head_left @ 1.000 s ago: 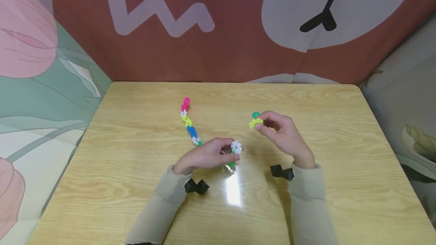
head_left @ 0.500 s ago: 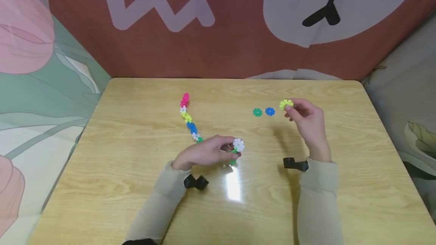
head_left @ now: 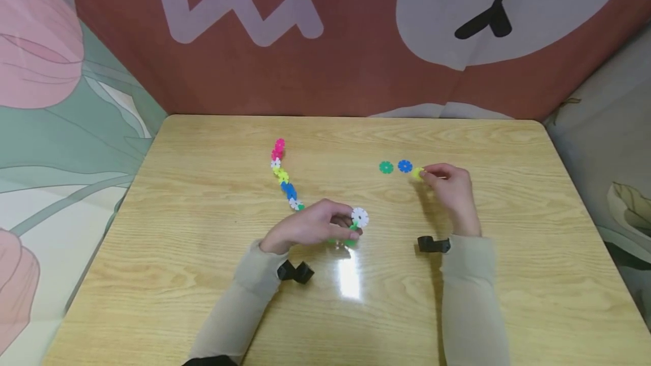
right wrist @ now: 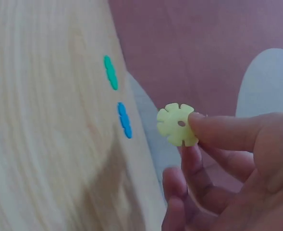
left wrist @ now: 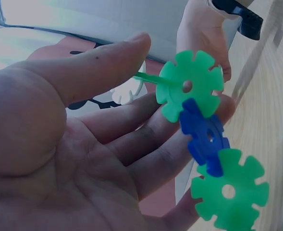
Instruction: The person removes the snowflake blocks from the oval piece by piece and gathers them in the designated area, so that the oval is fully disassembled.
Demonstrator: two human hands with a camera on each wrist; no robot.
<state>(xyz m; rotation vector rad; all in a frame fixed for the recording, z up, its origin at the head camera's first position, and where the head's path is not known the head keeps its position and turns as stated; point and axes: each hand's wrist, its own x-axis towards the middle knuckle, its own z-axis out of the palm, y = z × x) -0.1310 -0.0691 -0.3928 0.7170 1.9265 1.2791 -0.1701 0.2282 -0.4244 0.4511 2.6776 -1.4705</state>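
Observation:
My left hand (head_left: 315, 223) pinches one end of a chain of notched plastic snowflake discs between thumb and fingers. A white disc (head_left: 360, 217) stands up at that end, joined to green discs. In the left wrist view a green disc (left wrist: 189, 86), a blue disc (left wrist: 206, 137) and another green disc (left wrist: 230, 190) hang linked by the palm. The chain's far part (head_left: 285, 177) lies on the table in pink, white, yellow and blue; its middle is hidden by the hand. My right hand (head_left: 452, 194) pinches a single yellow disc (right wrist: 176, 125), apart from the chain.
A loose green disc (head_left: 386, 168) and a loose blue disc (head_left: 404, 166) lie flat side by side on the wooden table (head_left: 229, 146), left of the right hand. A patterned cloth wall (head_left: 325, 78) rises behind the table's back edge.
My right hand carried the yellow disc right and away, past the green and blue discs, then came slightly back and left beside the blue one. The left hand has barely moved.

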